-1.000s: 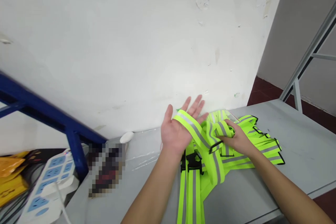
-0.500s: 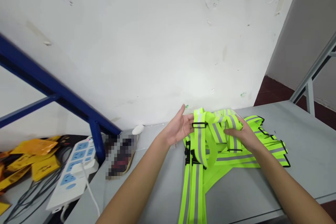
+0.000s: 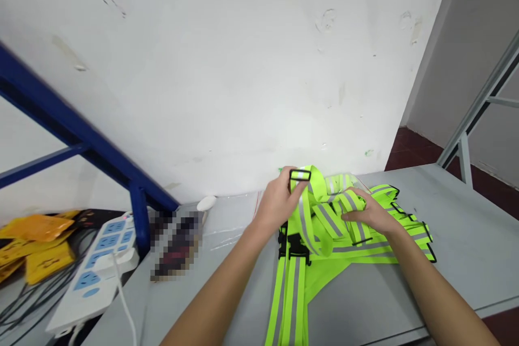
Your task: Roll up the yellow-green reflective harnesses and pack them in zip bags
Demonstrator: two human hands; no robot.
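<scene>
My left hand [image 3: 279, 198] is closed on a neon-yellow reflective strap [image 3: 303, 216], just below its black slide buckle [image 3: 300, 175]. To its right, my right hand [image 3: 371, 212] grips a bunched part of the same reflective straps, thumb on top. Loops of strap with grey stripes hang between both hands, above more straps spread on the grey table. Black clip buckles [image 3: 298, 247] lie below my left hand, and two straps [image 3: 292, 297] run from there toward the near edge. More strap ends with black sliders [image 3: 425, 235] fan out at the right.
A white power strip [image 3: 95, 270] with a plugged-in cable stands at the left, near yellow packets [image 3: 48, 259] and black cables. A clear plastic bag [image 3: 231, 216] and a small white object [image 3: 206, 203] lie by the wall. A blue metal frame [image 3: 140, 216] rises at the left.
My left hand has gone from open beside the strap to closed on it near the slide buckle. The held loop has shifted and tilted; my right hand keeps its grip.
</scene>
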